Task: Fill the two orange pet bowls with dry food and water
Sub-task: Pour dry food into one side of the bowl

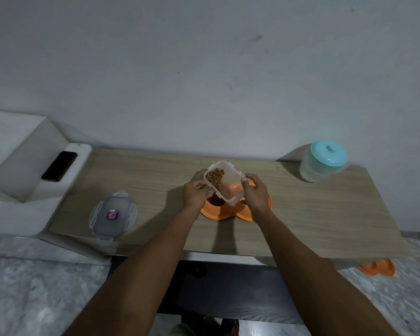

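1 container | left hand, right hand grip it | 2 orange double bowls

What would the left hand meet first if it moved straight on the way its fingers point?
The clear food container, whose rim the left hand grips; nothing lies between them.

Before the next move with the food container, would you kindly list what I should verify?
1. Grip of left hand and right hand on the food container: ok.
2. Container tilted above the orange bowl, left compartment: ok.
3. Remaining kibble in the container: ok.
4. Container's lid off, on the table: ok.
5. Water in the right compartment: cannot tell, hidden.
6. The teal-lidded jar opened: not ok, closed.
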